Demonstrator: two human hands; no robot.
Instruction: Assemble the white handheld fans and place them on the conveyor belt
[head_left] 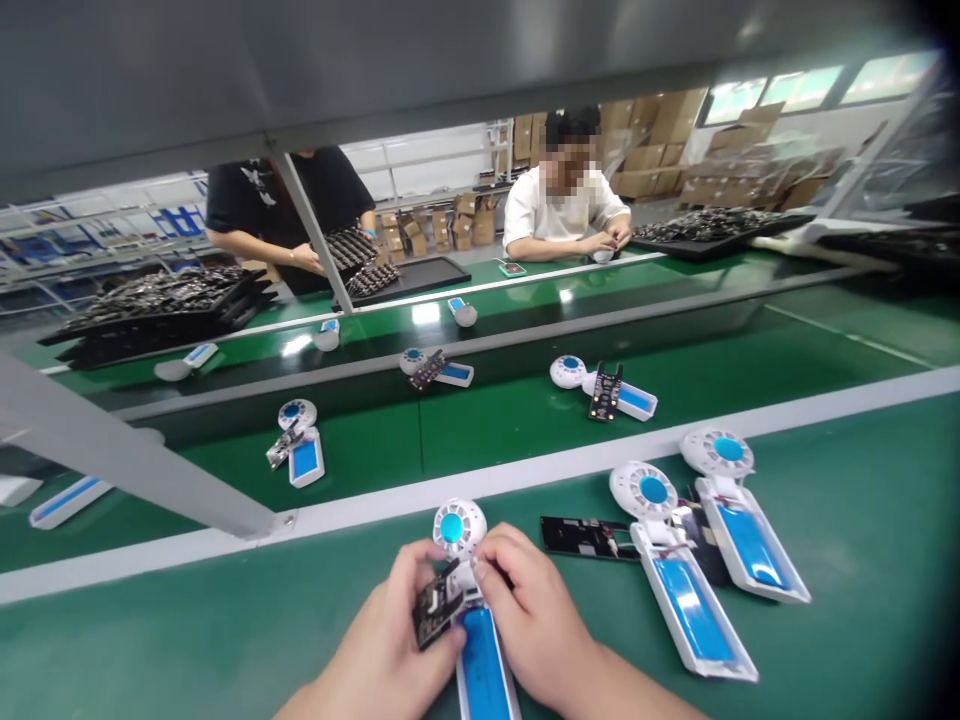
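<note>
A white hand-fan half-shell (472, 610) with a blue battery and a round blue-centred head lies on the green bench in front of me. My left hand (401, 640) is closed on a small black circuit board (437, 605), tilted at the shell's neck. My right hand (536, 620) is pinched at the neck of the shell, fingertips beside the board. What the right fingertips pinch is too small to name.
Two more open fan shells (686, 580) (742, 525) and a loose black board (589, 537) lie to my right. More shells (604, 390) ride the green conveyor (750, 370) beyond a white strip. Two people work opposite, by black trays (712, 230). A grey metal strut (135, 460) slants at left.
</note>
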